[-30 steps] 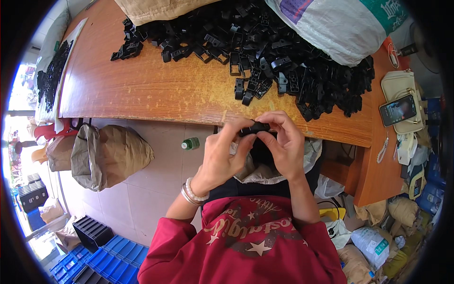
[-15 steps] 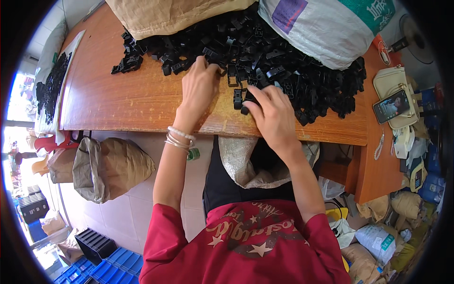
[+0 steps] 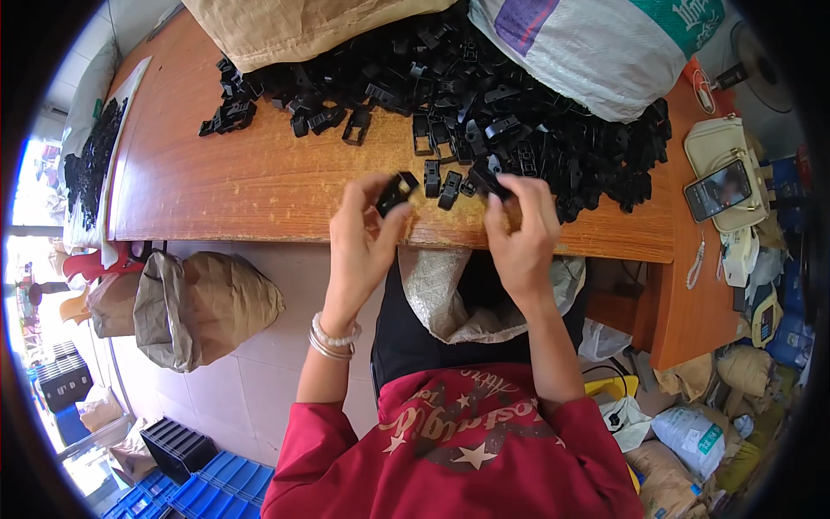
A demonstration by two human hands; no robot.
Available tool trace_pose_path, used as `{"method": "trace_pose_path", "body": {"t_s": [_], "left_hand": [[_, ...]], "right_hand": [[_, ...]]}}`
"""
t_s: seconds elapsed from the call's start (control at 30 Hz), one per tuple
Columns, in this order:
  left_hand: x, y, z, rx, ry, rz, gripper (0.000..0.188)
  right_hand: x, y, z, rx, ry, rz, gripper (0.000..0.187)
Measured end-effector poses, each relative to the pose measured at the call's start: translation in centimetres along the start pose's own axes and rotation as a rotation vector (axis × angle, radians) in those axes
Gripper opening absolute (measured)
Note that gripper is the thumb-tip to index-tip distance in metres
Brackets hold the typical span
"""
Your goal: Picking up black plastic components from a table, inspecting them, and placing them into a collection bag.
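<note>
My left hand pinches a small black plastic frame-like part between thumb and fingers, just above the near side of the wooden table. To its right, my right hand grips another black plastic part by the near edge of a big heap of similar pieces. Between the hands, a few loose black parts lie on the wood. One more black frame rests farther off, left of the heap. An open woven sack hangs at my lap below the table edge.
A brown paper sack and a white woven sack lie over the heap's far side. A phone leans on a cream bag at the right. An open brown bag stands on the floor at left, with blue crates nearer.
My left hand has come back from the heap toward me, bringing a black part. My right hand has shifted slightly right and nearer, gripping a part. Loose parts now show between them.
</note>
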State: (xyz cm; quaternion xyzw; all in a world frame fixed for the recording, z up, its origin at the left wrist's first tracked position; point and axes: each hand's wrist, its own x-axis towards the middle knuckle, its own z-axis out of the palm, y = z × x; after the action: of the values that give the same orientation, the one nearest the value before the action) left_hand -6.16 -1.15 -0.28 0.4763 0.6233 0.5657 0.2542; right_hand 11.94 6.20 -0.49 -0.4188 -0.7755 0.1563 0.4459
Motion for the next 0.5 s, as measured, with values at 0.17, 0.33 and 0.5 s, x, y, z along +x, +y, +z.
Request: {"method": "trace_pose_path", "body": {"t_s": [0.17,0.33,0.5], "left_hand": [[-1.7,-0.1,0.7,0.066,-0.066,-0.058,0.029],[-2.6,0.4,1.2,0.111,-0.099,-0.142,0.029],[-3.5,-0.3,1.2,0.109,-0.027,-0.146,0.03]], "right_hand": [[-2.7,0.3,-1.8,-0.192,-0.18,0.01,0.031],[-2.4,0.5,-1.6,-0.059,-0.252,-0.043,0.034],[-1.2,0.3,-1.4,-0.301,-0.292,-0.195,0.034]]}}
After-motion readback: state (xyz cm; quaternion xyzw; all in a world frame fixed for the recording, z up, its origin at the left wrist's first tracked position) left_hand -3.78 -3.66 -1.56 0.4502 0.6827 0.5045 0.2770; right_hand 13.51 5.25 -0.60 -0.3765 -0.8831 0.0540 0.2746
